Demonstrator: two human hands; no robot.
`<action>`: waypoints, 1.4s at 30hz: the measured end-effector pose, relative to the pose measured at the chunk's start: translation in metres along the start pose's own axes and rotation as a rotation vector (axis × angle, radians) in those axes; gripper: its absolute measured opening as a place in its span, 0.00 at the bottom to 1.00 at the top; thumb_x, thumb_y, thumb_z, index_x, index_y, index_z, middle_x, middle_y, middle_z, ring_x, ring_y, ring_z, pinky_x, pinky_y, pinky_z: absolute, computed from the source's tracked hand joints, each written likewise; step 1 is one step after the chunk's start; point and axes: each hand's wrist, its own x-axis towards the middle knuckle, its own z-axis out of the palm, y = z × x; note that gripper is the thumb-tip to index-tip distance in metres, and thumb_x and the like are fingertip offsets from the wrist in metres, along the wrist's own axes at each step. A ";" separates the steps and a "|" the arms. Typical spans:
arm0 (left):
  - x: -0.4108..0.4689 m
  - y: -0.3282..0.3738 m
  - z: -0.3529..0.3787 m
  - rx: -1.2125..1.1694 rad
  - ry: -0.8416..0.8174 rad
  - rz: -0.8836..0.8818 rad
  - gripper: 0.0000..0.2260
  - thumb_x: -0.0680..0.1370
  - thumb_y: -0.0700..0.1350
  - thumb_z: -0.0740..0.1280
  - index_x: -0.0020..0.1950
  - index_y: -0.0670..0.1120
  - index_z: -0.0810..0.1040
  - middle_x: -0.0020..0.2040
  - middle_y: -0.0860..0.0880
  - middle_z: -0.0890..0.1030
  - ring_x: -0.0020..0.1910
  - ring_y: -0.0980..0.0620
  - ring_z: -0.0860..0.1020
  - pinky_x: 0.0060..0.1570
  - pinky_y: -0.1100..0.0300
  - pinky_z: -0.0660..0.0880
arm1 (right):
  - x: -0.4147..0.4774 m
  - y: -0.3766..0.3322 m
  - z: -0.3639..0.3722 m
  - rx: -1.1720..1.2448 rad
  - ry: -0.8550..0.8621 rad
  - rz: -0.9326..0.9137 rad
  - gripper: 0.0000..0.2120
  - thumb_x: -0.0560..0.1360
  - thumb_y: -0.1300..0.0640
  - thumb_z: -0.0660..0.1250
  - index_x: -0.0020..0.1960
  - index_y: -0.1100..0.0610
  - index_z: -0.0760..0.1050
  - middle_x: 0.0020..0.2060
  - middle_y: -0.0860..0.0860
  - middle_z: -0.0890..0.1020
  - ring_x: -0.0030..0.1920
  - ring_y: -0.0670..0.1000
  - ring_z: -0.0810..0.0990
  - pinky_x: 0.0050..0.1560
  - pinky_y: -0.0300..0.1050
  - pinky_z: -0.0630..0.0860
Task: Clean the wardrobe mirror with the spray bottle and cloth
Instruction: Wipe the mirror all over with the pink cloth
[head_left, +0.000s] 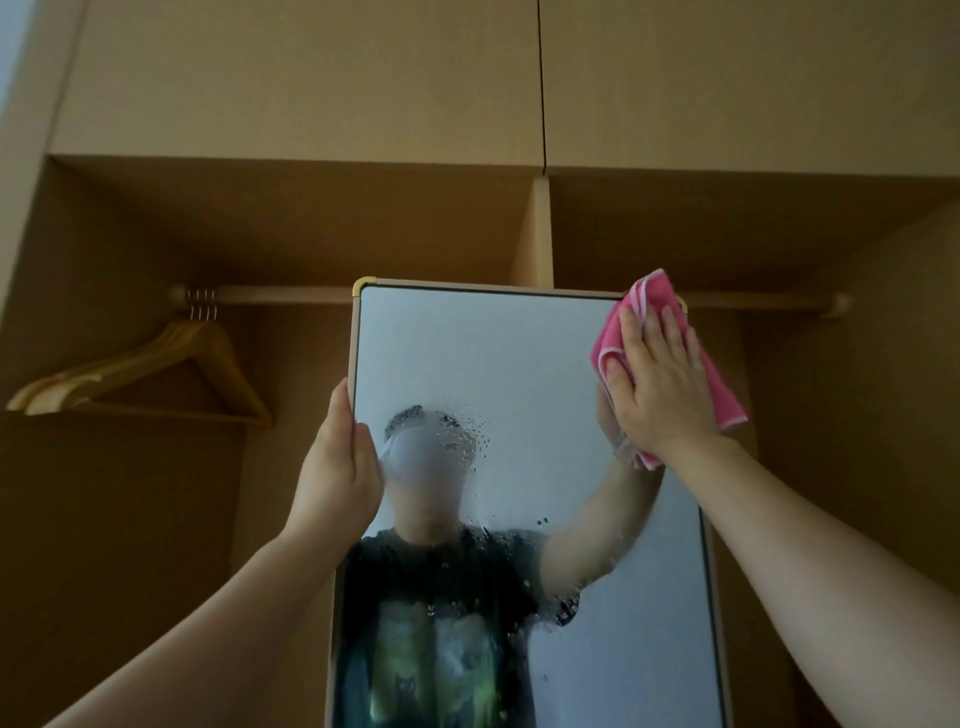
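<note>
Pink cloth (670, 358) lies flat under my right hand (657, 384) at the mirror's (493, 364) upper right corner, covering that corner and overhanging the frame on the outer side. My right fingers are spread and pressed open-palmed on the cloth, tips pointing up; cloth shows above the fingertips, beside the thumb and below the heel of the hand. My left hand (337, 467) grips the mirror's left edge, thumb lying up along the frame, fingers curled round the edge onto the glass, pressed together. I cannot see the spray bottle.

Glass between my two hands is beaded with droplets (457, 431) in the middle and lower part, smeared lower down; glass above my left thumb and left of my right fingers looks clear.

Behind the mirror stands an open wooden wardrobe (311, 218). A rail (280, 294) runs across it just above my fingertips, its middle hidden behind the mirror's top and the cloth. Left of my left hand, well apart from it, several wooden hangers (156, 369) hang bunched together on the rail by metal hooks; no clothes on them. An upright divider (535, 234) splits the wardrobe into two bays above the mirror's top edge. Above those, two closed doors (311, 73) meet at a dark seam.
</note>
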 end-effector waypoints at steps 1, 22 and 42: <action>0.000 -0.001 0.001 -0.002 -0.002 -0.004 0.19 0.83 0.43 0.52 0.73 0.57 0.60 0.61 0.51 0.77 0.54 0.54 0.77 0.54 0.52 0.76 | 0.001 -0.001 0.001 0.002 0.009 0.008 0.30 0.81 0.40 0.35 0.79 0.53 0.41 0.79 0.54 0.50 0.78 0.55 0.45 0.77 0.54 0.42; -0.001 -0.018 0.009 -0.099 0.028 -0.174 0.19 0.83 0.50 0.52 0.72 0.68 0.59 0.56 0.62 0.80 0.48 0.62 0.80 0.48 0.56 0.78 | 0.009 0.004 -0.023 -0.055 0.094 -0.086 0.26 0.80 0.46 0.48 0.74 0.56 0.61 0.68 0.60 0.69 0.65 0.62 0.69 0.62 0.59 0.69; -0.018 -0.031 0.015 -0.228 0.067 -0.151 0.18 0.83 0.49 0.52 0.72 0.61 0.63 0.53 0.76 0.75 0.46 0.80 0.72 0.38 0.85 0.63 | -0.075 -0.012 0.011 0.072 0.006 -0.011 0.30 0.83 0.44 0.40 0.79 0.57 0.44 0.78 0.57 0.50 0.78 0.55 0.47 0.78 0.55 0.47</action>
